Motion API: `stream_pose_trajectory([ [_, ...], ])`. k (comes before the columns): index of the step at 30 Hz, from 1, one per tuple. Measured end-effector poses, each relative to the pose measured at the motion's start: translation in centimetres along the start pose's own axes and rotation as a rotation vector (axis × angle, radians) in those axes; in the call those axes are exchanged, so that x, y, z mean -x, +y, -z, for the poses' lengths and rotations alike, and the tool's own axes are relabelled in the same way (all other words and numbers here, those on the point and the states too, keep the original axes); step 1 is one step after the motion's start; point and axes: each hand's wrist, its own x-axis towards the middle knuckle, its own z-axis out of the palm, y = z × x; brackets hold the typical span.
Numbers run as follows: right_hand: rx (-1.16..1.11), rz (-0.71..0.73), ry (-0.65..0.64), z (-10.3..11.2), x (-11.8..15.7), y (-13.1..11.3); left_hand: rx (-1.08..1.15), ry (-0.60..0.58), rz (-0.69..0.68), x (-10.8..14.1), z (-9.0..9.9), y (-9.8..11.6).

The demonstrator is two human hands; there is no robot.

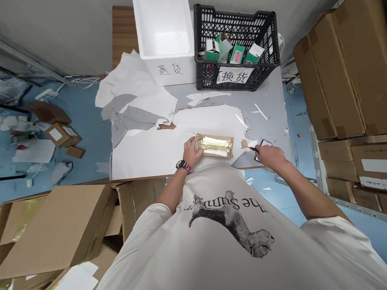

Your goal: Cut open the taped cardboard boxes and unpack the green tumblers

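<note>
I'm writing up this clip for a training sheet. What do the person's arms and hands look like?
The left hand and right hand are bare, without gloves. A black wristwatch with a red-patterned band sits on the left wrist. Short off-white T-shirt sleeves cover the upper arms.

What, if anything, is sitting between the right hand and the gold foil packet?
Between the right hand and the gold foil packet lies only a small torn scrap of brown card on the white sheet, just ahead of the red-tipped tool that hand holds.
</note>
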Motion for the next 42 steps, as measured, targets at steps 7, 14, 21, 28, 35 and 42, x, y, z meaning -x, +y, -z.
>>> stream_pose_trajectory([
  [7,-0.555,-0.033,0.220,-3.4,-4.4,-3.8,-0.237,-0.019,-0.173,-2.2,2.1,3.7],
  [14,-0.758,-0.045,0.327,-6.8,-9.4,-10.6,-0.320,-0.322,-0.284,-6.9,0.5,6.7],
  [21,-0.825,0.003,0.340,-8.2,-9.1,-10.8,-0.381,-0.280,-0.333,-6.3,-0.1,6.0],
  [28,-0.887,0.111,0.435,-9.9,-5.5,-6.3,-0.376,-0.288,-0.392,-5.9,-1.1,5.6],
  [35,-0.558,0.136,0.240,-10.0,-1.3,-3.7,-0.268,-0.318,-0.423,-7.1,-1.1,4.7],
  [42,-0.253,0.179,0.156,-8.3,-1.1,-5.0,-0.284,-0.314,-0.427,-7.4,-0.8,4.8],
])
